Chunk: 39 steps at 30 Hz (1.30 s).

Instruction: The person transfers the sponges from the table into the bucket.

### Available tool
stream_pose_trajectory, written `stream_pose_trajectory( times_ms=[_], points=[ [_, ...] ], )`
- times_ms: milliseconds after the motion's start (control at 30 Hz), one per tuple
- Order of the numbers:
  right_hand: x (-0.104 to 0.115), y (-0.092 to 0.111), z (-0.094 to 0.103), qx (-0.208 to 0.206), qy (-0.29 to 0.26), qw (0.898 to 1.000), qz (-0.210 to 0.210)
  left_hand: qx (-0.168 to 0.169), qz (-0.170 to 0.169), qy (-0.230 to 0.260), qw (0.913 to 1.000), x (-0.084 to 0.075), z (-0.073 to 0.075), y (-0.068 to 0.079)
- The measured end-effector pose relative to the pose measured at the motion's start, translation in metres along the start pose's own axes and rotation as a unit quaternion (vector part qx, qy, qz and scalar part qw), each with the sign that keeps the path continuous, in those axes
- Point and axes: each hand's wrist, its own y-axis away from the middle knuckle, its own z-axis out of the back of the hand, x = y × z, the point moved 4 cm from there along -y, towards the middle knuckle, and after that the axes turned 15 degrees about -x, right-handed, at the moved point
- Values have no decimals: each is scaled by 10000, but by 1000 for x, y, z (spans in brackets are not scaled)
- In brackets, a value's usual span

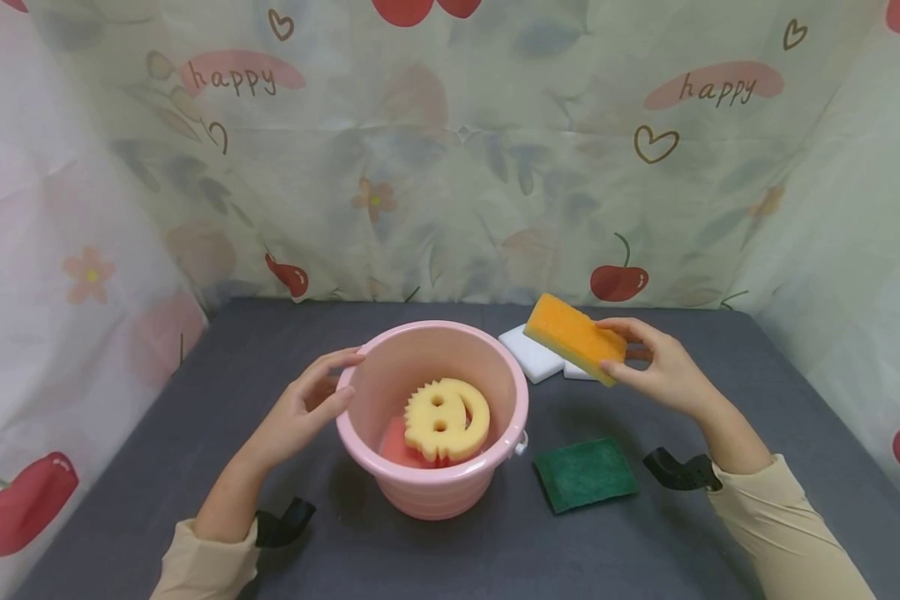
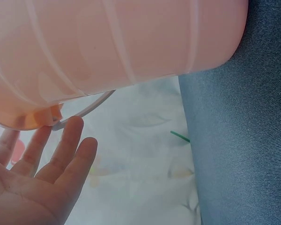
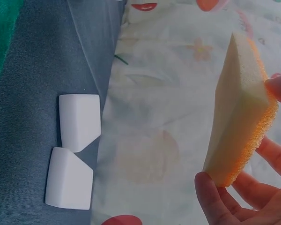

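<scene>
My right hand (image 1: pixel 663 367) pinches an orange-and-pale-yellow sponge (image 1: pixel 570 333) by its right end, raised above the table and tilted. In the right wrist view, thumb and fingers bear on the edges of that sponge (image 3: pixel 239 112). My left hand (image 1: pixel 303 408) rests against the left side of a pink bucket (image 1: pixel 431 492); in the left wrist view its fairly straight fingers (image 2: pixel 70 145) touch near the rim and handle mount. Inside the bucket lies a yellow smiley-face sponge (image 1: pixel 450 417) over a red piece (image 1: pixel 401 446), partly hidden.
Two white sponge blocks (image 3: pixel 79 122) lie behind the held sponge, partly covered by it in the head view. A dark green scouring pad (image 1: pixel 587 475) is flat on the dark table (image 1: pixel 607 550), right of the bucket. Printed curtains (image 1: pixel 457 167) enclose the back and sides.
</scene>
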Motion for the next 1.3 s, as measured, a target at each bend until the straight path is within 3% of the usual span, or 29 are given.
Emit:
stream_pose_trajectory(
  times_ms=[700, 1300],
  points=[
    [18, -5, 4, -162, -50, 9997, 164, -18, 11, 14, 10000, -1, 0, 0],
    [38, -9, 7, -335, -191, 9978, 545, -7, 115, -45, 9999, 0, 0, 0]
  ],
)
